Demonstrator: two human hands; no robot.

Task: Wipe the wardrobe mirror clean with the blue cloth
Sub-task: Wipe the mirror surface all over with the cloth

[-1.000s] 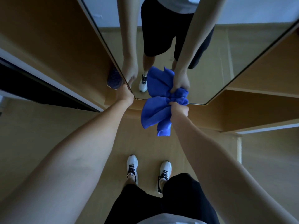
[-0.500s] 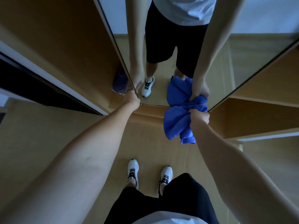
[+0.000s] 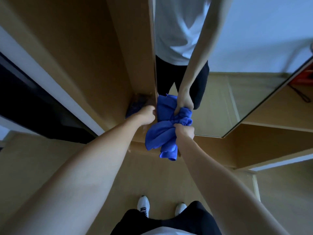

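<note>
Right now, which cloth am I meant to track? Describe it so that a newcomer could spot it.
Find the wardrobe mirror that fills the upper right. At its lower left corner the right hand grips a bunched blue cloth against the glass. It is the only bright blue thing this side of the glass; its reflection sits just above.

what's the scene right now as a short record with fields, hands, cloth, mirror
right hand: grip closed round the bunched blue fabric cloth, pressing it to the glass
left hand: holds the mirror door's left edge
tall wardrobe mirror: cloth sits near its lower left corner
wooden wardrobe panel: left of the mirror
view: head camera only
</note>
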